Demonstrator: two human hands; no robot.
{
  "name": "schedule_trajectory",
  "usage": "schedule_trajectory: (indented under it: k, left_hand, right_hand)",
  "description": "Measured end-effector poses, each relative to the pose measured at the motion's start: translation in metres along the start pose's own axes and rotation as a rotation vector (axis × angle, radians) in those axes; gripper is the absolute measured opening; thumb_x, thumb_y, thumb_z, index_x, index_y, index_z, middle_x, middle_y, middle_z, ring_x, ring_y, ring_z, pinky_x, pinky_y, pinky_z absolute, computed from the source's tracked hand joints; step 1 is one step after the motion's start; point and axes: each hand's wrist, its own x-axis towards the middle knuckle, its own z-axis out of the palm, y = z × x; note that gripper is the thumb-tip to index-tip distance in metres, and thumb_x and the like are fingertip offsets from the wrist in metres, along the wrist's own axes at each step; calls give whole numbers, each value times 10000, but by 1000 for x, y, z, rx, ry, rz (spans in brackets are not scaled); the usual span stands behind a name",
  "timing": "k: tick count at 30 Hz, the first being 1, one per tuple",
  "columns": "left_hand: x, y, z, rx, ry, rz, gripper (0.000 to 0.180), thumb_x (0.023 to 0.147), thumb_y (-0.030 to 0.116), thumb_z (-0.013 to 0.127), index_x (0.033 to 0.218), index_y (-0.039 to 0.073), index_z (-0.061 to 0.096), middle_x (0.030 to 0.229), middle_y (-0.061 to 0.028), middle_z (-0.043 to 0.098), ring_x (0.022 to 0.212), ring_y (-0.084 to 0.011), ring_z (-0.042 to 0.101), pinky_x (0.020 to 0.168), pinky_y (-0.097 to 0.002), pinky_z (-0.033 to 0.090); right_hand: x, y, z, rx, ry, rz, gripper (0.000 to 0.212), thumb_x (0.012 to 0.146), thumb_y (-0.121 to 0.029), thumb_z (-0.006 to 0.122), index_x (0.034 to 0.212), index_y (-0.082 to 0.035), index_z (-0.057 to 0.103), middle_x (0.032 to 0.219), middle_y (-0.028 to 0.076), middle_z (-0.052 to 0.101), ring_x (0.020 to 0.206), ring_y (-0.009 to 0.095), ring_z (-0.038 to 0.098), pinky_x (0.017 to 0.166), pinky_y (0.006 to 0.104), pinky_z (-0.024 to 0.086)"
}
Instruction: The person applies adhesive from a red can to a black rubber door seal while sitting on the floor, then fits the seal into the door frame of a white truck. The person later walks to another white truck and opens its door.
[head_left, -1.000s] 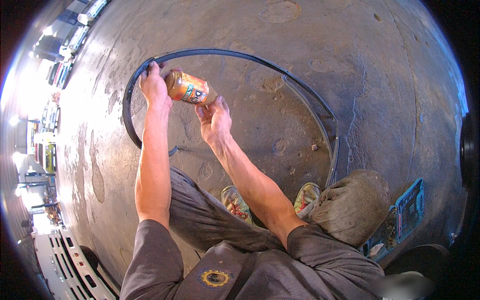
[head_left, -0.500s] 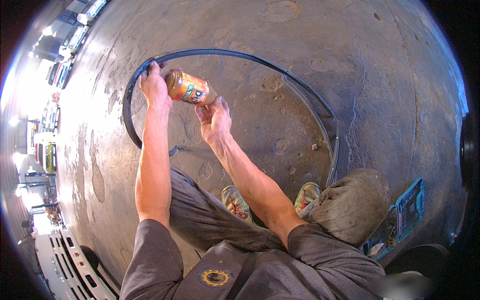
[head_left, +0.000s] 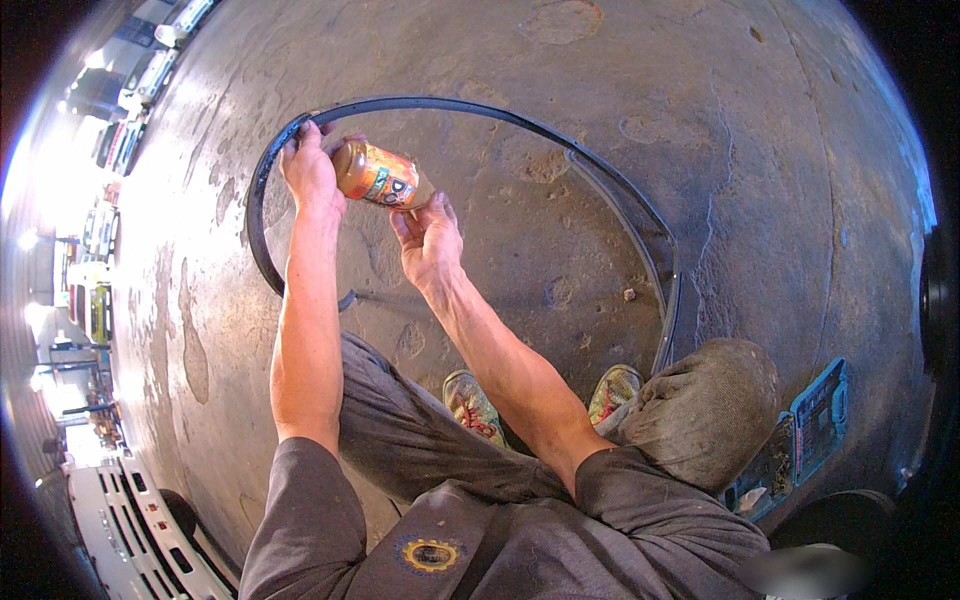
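Left grip: the strip [head_left: 430, 103] is grasped near its upper-left bend by the left hand [head_left: 312, 180], which is seen at ten o'clock.
Right grip: the jar [head_left: 385, 178] is grasped at its lower-right end by the fingers of the right hand [head_left: 432, 245], which is held at eleven o'clock, nearer the centre.
Jar: held tilted at eleven o'clock, between the hands and inside the curve of the strip; an orange label is carried on it, and brown is shown at both ends. Its left end is set close beside the left palm; whether it is touched there cannot be told.
Strip: black, narrow and bent into a wide arc, which is run from nine o'clock over twelve and down to four.
Floor [head_left: 560, 290]: grey and stained, marked by a long crack at two o'clock; a pebble [head_left: 628, 295] is seen at three, inside the arc.
Shoes [head_left: 472, 408]: spotted, red-laced, planted at six and between four and five.
Case [head_left: 820, 420]: blue-edged, laid open at four o'clock.
White vehicle [head_left: 140, 530]: partly shown at eight o'clock, with dark slots in its front.
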Motion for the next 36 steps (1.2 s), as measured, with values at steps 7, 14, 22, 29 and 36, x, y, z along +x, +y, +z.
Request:
schedule_trajectory:
  k: [7,14,22,29,36]
  left_hand:
    - [4,-7,-4,-39,18,-21,263,1000,224,385,1183,36,405,1067,-159,552,832,-376,657,678,-466,571]
    - [10,-17,-11,-158,49,-50,202,990,196,415,1122,43,429,1026,-134,536,768,-356,653,661,-466,574]
    - [18,-17,-20,-31,140,-21,200,980,211,449,1131,80,461,1051,-89,551,787,-260,652,628,-362,486]
    - [17,-14,-18,-10,178,-7,198,973,216,468,1136,103,477,1078,-65,572,828,-217,643,651,-343,435]
    - [14,-10,-12,-111,115,-22,170,959,185,499,1107,103,489,1068,-71,560,872,-248,637,674,-366,455]
  right_hand:
    - [-1,-3,2,24,42,-66,430,947,-244,542,1296,-116,326,1138,122,571,984,248,601,750,381,547]
    - [2,-10,2,43,47,-139,612,913,-192,605,1378,-144,210,1077,97,558,877,222,609,658,351,537]
    - [11,-21,-7,-84,46,-282,582,890,-173,630,1338,-137,261,1043,124,561,801,233,625,614,373,560]
    - [42,-78,-34,-494,20,-632,447,828,-78,693,1208,-92,457,914,52,578,733,153,590,549,312,520]
    - [36,-127,-48,-1448,114,-1070,402,787,-142,729,1137,-105,533,929,80,682,799,213,658,737,359,523]
